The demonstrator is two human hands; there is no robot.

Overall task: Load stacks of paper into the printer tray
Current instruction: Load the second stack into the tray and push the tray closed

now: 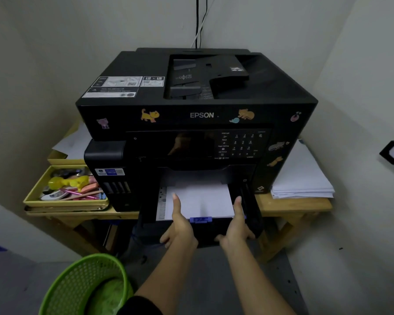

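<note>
While thumbs pinned paper (198,198), left hand (180,226) and right hand (236,228) clasped tray (253,214) front; paper looked limp, slippery, so safer hold: tray.

A wooden surface (293,204) stands in a corner and carries a black printer (198,114) at its middle. To the left, touching the printer's side, sits a yellow tray (64,202) of pens and small oddments on a stack of flatter trays. Behind it lie a yellow box (62,159) and loose sheets (73,142). To the right, beside the printer, rests a paper stack (303,176). On the floor (248,280) stands a green basket (77,280).
</note>
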